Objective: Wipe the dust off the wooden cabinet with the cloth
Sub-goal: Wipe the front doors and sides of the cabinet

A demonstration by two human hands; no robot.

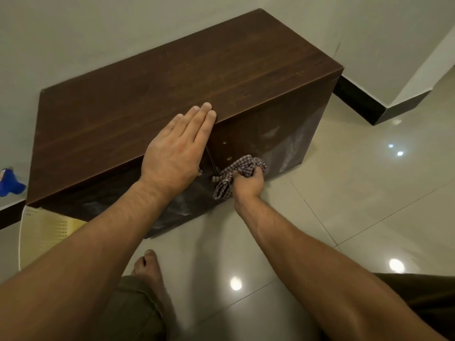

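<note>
Glossy cream-tiled floor (357, 217), ceiling lights mirrored on it as bright spots. Pale walls (73, 33) behind and to the right, black skirting (357, 99) along the base.

Low, dark brown wooden cabinet (172, 77) standing on the floor, back against the wall, front face toward the camera. Faint smears on the top. Pale dusty patches on the front, heaviest toward the right end and low on the left.

Left hand (177, 148) laid palm down across the top's front edge, fingers straight and together, gripping nothing (heel of the palm overhanging the front face). Left forearm crossing in front of the cabinet's lower left front and hiding part of it.

Right hand (247, 183) low against the front face, right of centre, fingers curled tight round a bunched checked cloth (242, 168). Cloth pressed to the front panel, a loose tail hanging left of the wrist. Fingers mostly hidden by fabric.

Yellowish perforated sheet (46, 225) on the floor at the cabinet's left end, partly behind the left forearm, white cord (19, 242) along its edge. Bare foot (147, 264) between the arms. Blue object (9, 183) at far left by the wall, cut off by the frame, kind not clear. Thin metal handle (211, 161) on the front between the hands, upper part covered by the left hand. Two small round fittings (224, 142) just right of it.
</note>
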